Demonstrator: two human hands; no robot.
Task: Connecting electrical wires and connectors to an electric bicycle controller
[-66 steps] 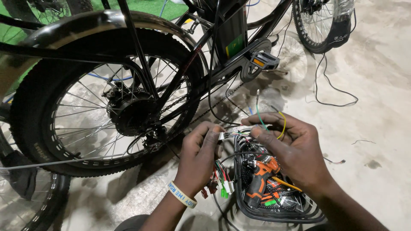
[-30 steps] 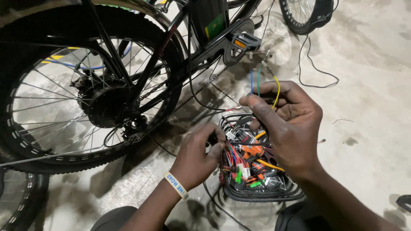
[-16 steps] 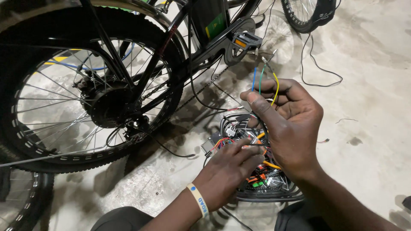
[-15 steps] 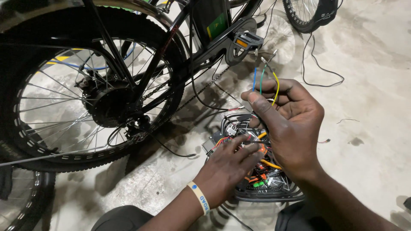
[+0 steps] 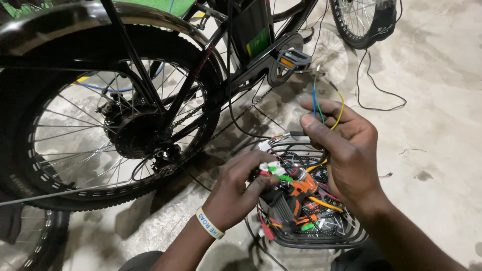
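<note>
Wiring bundle (image 5: 301, 200) sits in a black open housing (image 5: 321, 241) on the concrete floor (image 5: 432, 100), just beside the bike's rear wheel (image 5: 100, 130). Your right hand (image 5: 346, 150) is above it, fingers pinched shut on blue, green and yellow wires (image 5: 317, 103) standing upright. Your left hand (image 5: 241, 185) has fingertips closed on small white and green connectors (image 5: 275, 169) at the bundle's top

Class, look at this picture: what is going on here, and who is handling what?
A person crouches beside a black bicycle's spoked rear wheel on a stained concrete floor. The right hand pinches thin blue, green and yellow wires upright. The left hand grips small white and green plug connectors above a black open tray crammed with orange and red wiring.
</note>
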